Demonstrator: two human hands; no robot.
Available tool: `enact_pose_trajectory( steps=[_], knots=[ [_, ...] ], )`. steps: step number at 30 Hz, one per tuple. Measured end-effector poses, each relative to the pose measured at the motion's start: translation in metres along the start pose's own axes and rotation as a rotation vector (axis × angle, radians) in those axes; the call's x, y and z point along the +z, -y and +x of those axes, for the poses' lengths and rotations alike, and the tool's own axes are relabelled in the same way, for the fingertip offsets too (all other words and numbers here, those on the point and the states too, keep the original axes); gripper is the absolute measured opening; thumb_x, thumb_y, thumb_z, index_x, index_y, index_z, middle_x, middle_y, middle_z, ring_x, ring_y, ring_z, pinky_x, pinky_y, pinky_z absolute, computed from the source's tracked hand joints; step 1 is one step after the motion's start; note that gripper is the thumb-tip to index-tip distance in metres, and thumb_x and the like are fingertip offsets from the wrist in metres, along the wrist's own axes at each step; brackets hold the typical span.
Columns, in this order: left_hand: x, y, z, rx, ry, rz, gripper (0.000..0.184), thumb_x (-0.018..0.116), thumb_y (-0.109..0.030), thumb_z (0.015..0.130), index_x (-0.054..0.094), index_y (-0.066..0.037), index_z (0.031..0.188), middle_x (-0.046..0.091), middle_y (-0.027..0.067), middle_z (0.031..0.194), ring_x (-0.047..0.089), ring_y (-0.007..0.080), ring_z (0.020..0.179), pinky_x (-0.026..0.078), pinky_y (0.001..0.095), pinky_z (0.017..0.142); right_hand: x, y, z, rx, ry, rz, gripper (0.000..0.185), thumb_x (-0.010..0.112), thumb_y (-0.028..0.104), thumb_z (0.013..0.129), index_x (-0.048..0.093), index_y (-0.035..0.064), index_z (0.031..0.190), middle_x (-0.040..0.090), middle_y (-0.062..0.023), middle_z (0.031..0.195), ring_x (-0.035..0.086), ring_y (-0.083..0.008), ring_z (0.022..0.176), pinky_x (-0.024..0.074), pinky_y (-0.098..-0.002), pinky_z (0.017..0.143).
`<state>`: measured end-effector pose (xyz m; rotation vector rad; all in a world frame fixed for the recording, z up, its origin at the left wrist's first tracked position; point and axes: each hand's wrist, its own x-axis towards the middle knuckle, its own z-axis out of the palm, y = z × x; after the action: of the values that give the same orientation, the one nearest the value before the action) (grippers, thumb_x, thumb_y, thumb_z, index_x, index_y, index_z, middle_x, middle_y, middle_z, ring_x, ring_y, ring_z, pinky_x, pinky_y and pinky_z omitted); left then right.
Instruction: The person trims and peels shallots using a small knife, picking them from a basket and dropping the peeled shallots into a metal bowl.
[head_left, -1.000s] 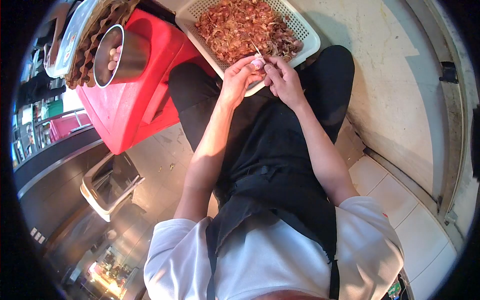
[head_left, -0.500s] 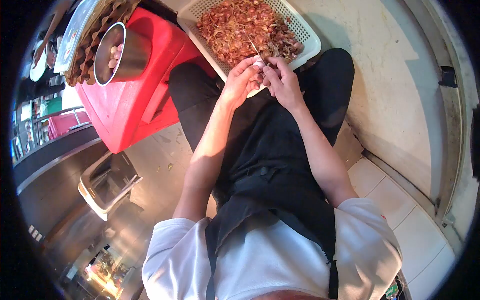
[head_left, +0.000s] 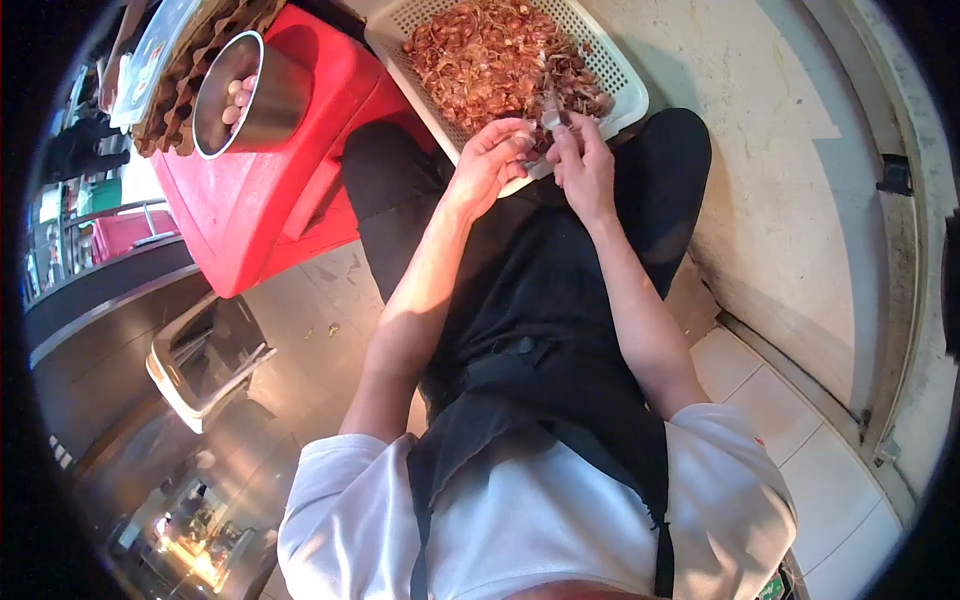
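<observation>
Beside a wall (head_left: 770, 190), a basket (head_left: 632, 98) sits at the knees (head_left: 385, 160), likely for easy reach, left hand (head_left: 490, 165) pinching a shallot (head_left: 527, 133), right hand's (head_left: 587, 170) fingers gripping a blurred knife (head_left: 550, 117).

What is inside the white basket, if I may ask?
The white basket holds a heap of reddish-brown bulbs, probably shallots. Whatever lies beneath the heap cannot be seen, and the left hand and right hand cover part of the basket's near end.
</observation>
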<state>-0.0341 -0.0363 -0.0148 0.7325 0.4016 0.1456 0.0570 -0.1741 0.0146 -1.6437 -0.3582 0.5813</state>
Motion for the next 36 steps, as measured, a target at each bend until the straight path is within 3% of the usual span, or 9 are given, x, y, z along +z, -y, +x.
enact_pose_trajectory(
  steps=[1, 4, 8, 12, 15, 18, 21, 30, 36],
  knots=[
    [0.0, -0.001, -0.001, 0.003, -0.007, 0.009, 0.027, 0.056, -0.007, 0.096, 0.054, 0.001, 0.122, 0.064, 0.0069, 0.101, 0.064, 0.0135, 0.084, 0.054, 0.0247, 0.069, -0.001, 0.003, 0.0, 0.022, -0.031, 0.007, 0.03, 0.056, 0.019, 0.098, 0.055, 0.0032, 0.124, 0.059, -0.0014, 0.066, 0.046, -0.0036, 0.048, 0.0368, -0.0216, 0.042],
    [0.002, -0.001, 0.0, 0.03, -0.024, -0.012, 0.028, 0.056, -0.009, 0.096, 0.054, 0.002, 0.122, 0.065, 0.0083, 0.103, 0.065, 0.0145, 0.087, 0.055, 0.0263, 0.073, -0.005, 0.011, -0.004, 0.066, 0.06, -0.083, 0.035, 0.057, 0.02, 0.096, 0.053, 0.006, 0.128, 0.066, -0.0046, 0.068, 0.057, -0.0098, 0.053, 0.046, -0.0271, 0.051],
    [0.004, -0.003, -0.001, 0.037, -0.042, -0.049, 0.024, 0.051, -0.008, 0.099, 0.055, 0.004, 0.119, 0.065, 0.0073, 0.099, 0.065, 0.0128, 0.086, 0.055, 0.0239, 0.073, -0.001, 0.01, -0.01, -0.105, 0.228, -0.151, 0.041, 0.059, 0.018, 0.094, 0.049, 0.0046, 0.132, 0.067, -0.0086, 0.07, 0.064, -0.0125, 0.063, 0.0503, -0.0292, 0.061],
    [0.002, -0.001, -0.001, 0.042, -0.036, -0.048, 0.024, 0.051, -0.007, 0.099, 0.057, 0.005, 0.119, 0.066, 0.0081, 0.101, 0.064, 0.0126, 0.085, 0.055, 0.0245, 0.074, 0.0, 0.011, -0.008, -0.129, 0.246, -0.201, 0.038, 0.058, 0.014, 0.095, 0.051, 0.0039, 0.131, 0.07, -0.0103, 0.078, 0.069, -0.018, 0.069, 0.0531, -0.0308, 0.064],
    [-0.002, 0.001, 0.0, 0.052, -0.037, -0.018, 0.024, 0.053, -0.007, 0.098, 0.058, 0.005, 0.119, 0.066, 0.0088, 0.104, 0.064, 0.0133, 0.086, 0.055, 0.0264, 0.076, 0.005, 0.007, -0.009, -0.18, 0.201, -0.143, 0.037, 0.058, 0.015, 0.096, 0.053, 0.0037, 0.131, 0.069, -0.0073, 0.076, 0.064, -0.0102, 0.067, 0.0511, -0.0269, 0.064],
    [0.0, 0.002, 0.0, 0.065, -0.071, 0.036, 0.025, 0.056, -0.007, 0.097, 0.059, 0.005, 0.119, 0.066, 0.0079, 0.103, 0.064, 0.0135, 0.086, 0.055, 0.0288, 0.079, 0.006, 0.008, -0.011, -0.175, 0.184, -0.175, 0.033, 0.059, 0.016, 0.096, 0.056, 0.0035, 0.127, 0.069, -0.0072, 0.077, 0.065, -0.0106, 0.067, 0.0517, -0.0269, 0.064],
    [-0.001, 0.005, 0.003, 0.068, -0.073, 0.078, 0.026, 0.056, -0.007, 0.096, 0.06, 0.004, 0.119, 0.066, 0.0056, 0.102, 0.064, 0.0106, 0.084, 0.055, 0.0267, 0.078, 0.006, 0.013, -0.012, -0.187, 0.188, -0.199, 0.031, 0.055, 0.012, 0.097, 0.057, 0.0043, 0.127, 0.072, -0.0113, 0.09, 0.072, -0.0185, 0.08, 0.0565, -0.0315, 0.068],
    [0.002, -0.002, -0.003, 0.053, -0.014, 0.184, 0.031, 0.057, -0.008, 0.095, 0.055, 0.004, 0.124, 0.065, 0.0061, 0.103, 0.063, 0.0132, 0.089, 0.052, 0.0266, 0.077, -0.011, -0.003, 0.003, -0.085, 0.08, -0.243, 0.029, 0.056, 0.016, 0.097, 0.062, 0.0028, 0.121, 0.069, -0.0093, 0.076, 0.066, -0.0148, 0.063, 0.0514, -0.0293, 0.061],
    [0.007, -0.001, -0.003, 0.063, -0.067, 0.184, 0.031, 0.061, -0.012, 0.095, 0.055, 0.001, 0.123, 0.065, 0.0041, 0.103, 0.061, 0.0113, 0.087, 0.051, 0.0257, 0.075, -0.012, 0.011, -0.005, -0.072, 0.211, -0.321, 0.059, 0.059, 0.023, 0.095, 0.035, 0.0034, 0.145, 0.067, -0.0132, 0.067, 0.069, -0.0208, 0.064, 0.0516, -0.0327, 0.063]
  ],
)
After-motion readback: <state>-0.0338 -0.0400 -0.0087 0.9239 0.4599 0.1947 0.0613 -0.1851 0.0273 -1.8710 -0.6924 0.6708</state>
